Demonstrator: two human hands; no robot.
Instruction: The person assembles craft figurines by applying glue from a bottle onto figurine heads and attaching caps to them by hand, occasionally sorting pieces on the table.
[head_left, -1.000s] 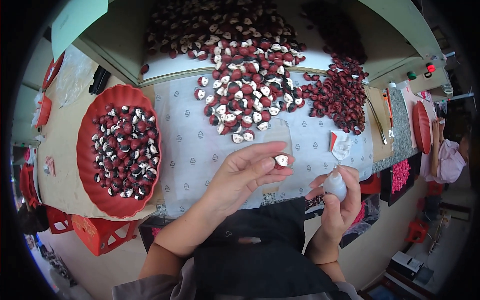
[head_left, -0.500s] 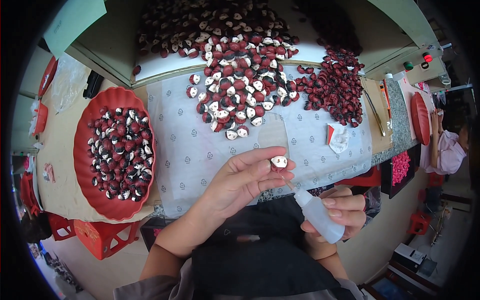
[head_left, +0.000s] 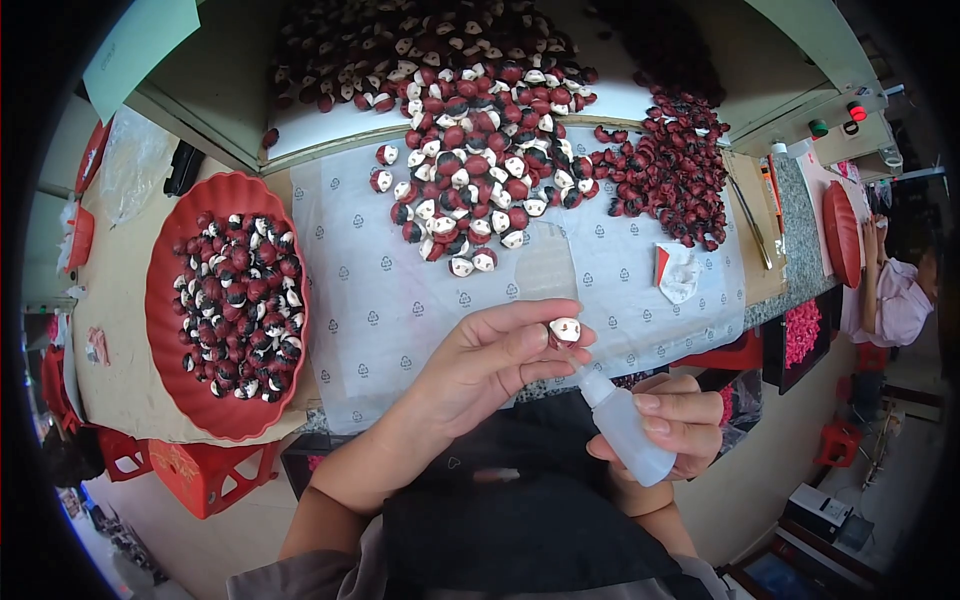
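Note:
Between the thumb and fingers of my left hand [head_left: 490, 350] is a small doll head [head_left: 565, 330] with a white face and a dark red back. My right hand [head_left: 675, 420] grips a translucent squeeze bottle [head_left: 630, 430], tilted with its nozzle up and to the left. The thin nozzle tip points at the lower edge of the doll head; whether it touches cannot be made out. Beyond my hands, a pile of similar red, white and black doll heads [head_left: 470, 180] lies on the white sheet [head_left: 350, 290].
A red scalloped tray [head_left: 165, 290] on the left holds many doll heads. Dark red curved pieces [head_left: 665, 170] are heaped at the back right, near a crumpled white packet [head_left: 679, 272] and a long thin tool [head_left: 750, 222]. Another person [head_left: 890, 290] sits far right.
The bottle in my right hand has shifted slightly left and up, its nozzle nearer the doll head. My left hand and the head have moved slightly right and down.

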